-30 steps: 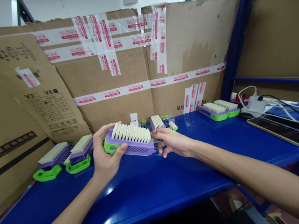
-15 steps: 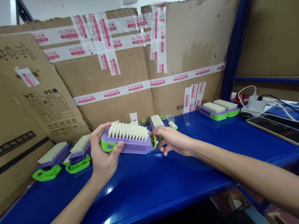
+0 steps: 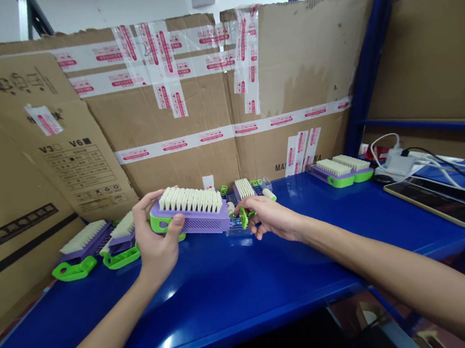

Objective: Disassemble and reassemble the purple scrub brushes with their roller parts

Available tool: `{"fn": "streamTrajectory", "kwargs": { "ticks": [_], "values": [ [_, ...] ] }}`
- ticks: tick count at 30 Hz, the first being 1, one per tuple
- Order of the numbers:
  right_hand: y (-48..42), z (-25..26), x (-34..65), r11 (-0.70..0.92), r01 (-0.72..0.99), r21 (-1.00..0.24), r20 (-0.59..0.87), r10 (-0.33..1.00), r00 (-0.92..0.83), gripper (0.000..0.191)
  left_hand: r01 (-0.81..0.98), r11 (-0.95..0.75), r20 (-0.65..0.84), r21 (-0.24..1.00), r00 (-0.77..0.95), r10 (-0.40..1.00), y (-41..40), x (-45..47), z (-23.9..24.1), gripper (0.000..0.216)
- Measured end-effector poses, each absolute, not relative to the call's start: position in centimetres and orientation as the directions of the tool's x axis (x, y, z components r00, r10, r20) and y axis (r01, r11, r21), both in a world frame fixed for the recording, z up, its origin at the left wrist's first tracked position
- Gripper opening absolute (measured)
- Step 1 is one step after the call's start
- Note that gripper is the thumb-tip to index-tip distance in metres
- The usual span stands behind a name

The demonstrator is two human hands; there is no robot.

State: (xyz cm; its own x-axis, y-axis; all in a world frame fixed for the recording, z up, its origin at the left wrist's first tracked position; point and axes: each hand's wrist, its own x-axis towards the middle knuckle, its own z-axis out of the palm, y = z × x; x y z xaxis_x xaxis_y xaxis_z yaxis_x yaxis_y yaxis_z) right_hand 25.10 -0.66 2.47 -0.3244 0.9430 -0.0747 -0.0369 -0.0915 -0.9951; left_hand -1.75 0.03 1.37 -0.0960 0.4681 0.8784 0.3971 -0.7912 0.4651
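Note:
My left hand (image 3: 156, 244) grips the left end of a purple brush (image 3: 204, 222), thumb on the near side and fingers behind. Its cream bristles (image 3: 191, 199) face up, and a green piece shows at the gripped end. Between the thumb and fingers of my right hand (image 3: 270, 218) is a small green plastic piece (image 3: 244, 217), a little apart from the brush's right end. Behind the hands lie another purple brush (image 3: 243, 188), a white cylinder (image 3: 269, 194) and a clear plastic part (image 3: 239, 227), partly hidden.
Two brushes with green ends, one farther left (image 3: 83, 240) and one nearer (image 3: 122, 227), lie on the blue shelf (image 3: 229, 287). More brushes (image 3: 332, 169) sit back right, near a charger with cables (image 3: 399, 162) and a phone (image 3: 442, 203). Taped cardboard (image 3: 174, 113) walls the back.
The brush in my left hand has shifted slightly left and up. The green piece in my right hand, close against the brush end before, now stands apart from it.

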Motion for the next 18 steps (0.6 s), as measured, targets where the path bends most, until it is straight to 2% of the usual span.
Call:
{"fn": "streamTrajectory", "kwargs": {
  "ticks": [8, 18],
  "values": [
    [0.4, 1.5, 25.3, -0.019, -0.004, -1.0, -0.016, 0.947, -0.32, 0.013, 0.433, -0.768, 0.879, 0.471, -0.154, 0.452, 0.4, -2.1, 1.3, 0.057],
    [1.2, 1.2, 25.5, 0.063, 0.109, -0.992, 0.027, 0.952, -0.304, 0.019, 0.436, -0.76, 0.875, 0.482, -0.192, 0.445, 0.4, -2.1, 1.5, 0.054]
  ]
}}
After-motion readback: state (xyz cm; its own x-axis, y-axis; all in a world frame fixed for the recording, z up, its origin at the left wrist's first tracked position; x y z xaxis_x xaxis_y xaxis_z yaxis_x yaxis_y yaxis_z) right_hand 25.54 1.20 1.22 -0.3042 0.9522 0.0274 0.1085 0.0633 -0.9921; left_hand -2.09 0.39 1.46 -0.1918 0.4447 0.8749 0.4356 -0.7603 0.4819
